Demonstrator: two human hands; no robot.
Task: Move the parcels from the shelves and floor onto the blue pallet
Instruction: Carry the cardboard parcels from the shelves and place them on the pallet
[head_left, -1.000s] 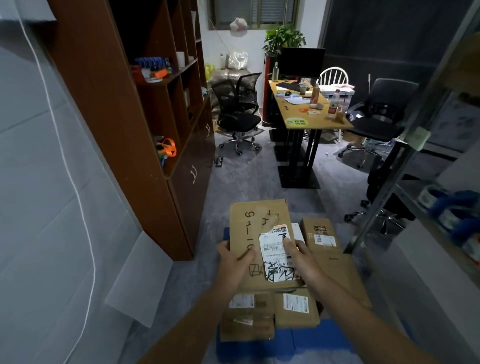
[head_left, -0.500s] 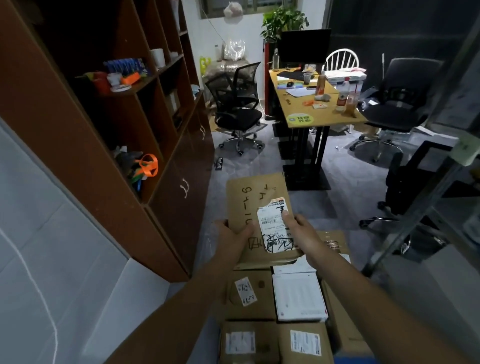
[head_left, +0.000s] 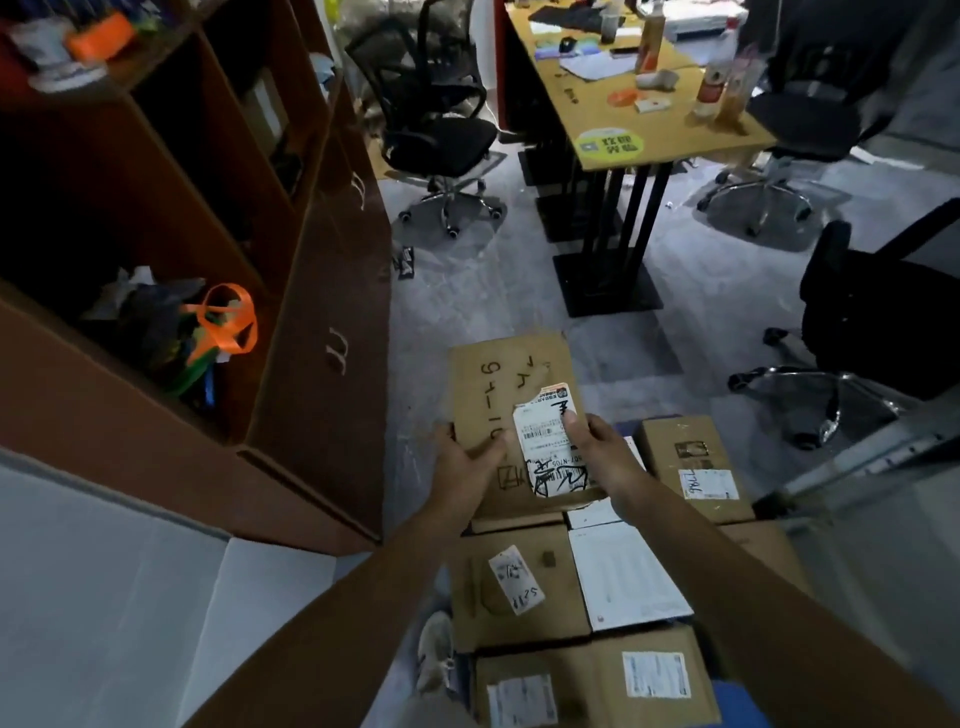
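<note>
1. The left hand (head_left: 464, 469) grips the flat cardboard parcel (head_left: 506, 384) at its near left edge.
2. The right hand (head_left: 602, 457) pinches its right side, thumb on the shipping label (head_left: 543, 434).
3. The parcel is held over stacked boxes (head_left: 519, 597) on the blue pallet (head_left: 737, 706).

The left hand (head_left: 466, 467) and right hand (head_left: 605, 453) are gripping the near edge of a flat cardboard parcel (head_left: 506, 379), each thumb lying on top. The right thumb is pressing on its white shipping label (head_left: 548, 441). The parcel is hanging above several boxes that are crowding the blue pallet (head_left: 737, 701), among them a white packet (head_left: 626, 577) and a brown carton (head_left: 691, 452). A brown shelf unit (head_left: 322, 291) is standing to the left; a wooden desk (head_left: 670, 124) and a black office chair (head_left: 436, 130) are occupying the background.
</note>
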